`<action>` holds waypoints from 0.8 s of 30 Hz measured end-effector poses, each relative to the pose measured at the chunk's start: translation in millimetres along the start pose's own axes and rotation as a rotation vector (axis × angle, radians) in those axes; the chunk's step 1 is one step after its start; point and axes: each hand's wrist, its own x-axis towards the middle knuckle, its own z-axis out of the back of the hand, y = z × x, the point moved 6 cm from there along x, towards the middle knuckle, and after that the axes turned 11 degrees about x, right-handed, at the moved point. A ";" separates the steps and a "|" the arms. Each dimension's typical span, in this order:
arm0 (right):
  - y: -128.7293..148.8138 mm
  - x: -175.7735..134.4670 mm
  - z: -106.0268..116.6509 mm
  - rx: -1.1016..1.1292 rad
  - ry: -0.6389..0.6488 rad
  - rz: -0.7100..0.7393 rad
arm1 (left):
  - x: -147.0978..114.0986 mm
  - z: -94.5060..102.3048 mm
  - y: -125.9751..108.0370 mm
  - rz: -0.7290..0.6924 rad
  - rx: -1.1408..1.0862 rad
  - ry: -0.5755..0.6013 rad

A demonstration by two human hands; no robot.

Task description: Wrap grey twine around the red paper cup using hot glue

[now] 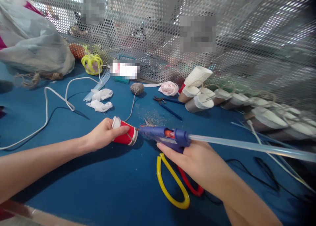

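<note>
The left hand [103, 133] grips one red paper cup [123, 131], tilted sideways above the near-middle of the blue worktop [111, 189]; the right hand [197, 160] is wrapped round one blue glue gun [159, 133], loaded with one clear glue stick [237, 144]. Its nozzle is at the cup's rim, though contact is unclear. One strand links the cup to one grey yarn ball [137, 88] farther off. Near right lies one pair of scissors [182, 205]; beyond, one pair of pliers [170, 111] and one pink fabric rose [169, 88]. Two crumpled white scraps [100, 106] lie left.
</note>
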 end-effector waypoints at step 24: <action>-115.5 26.2 -5.7 0.482 -0.239 -0.619 | -23.4 5.8 -31.9 -0.390 0.307 -0.069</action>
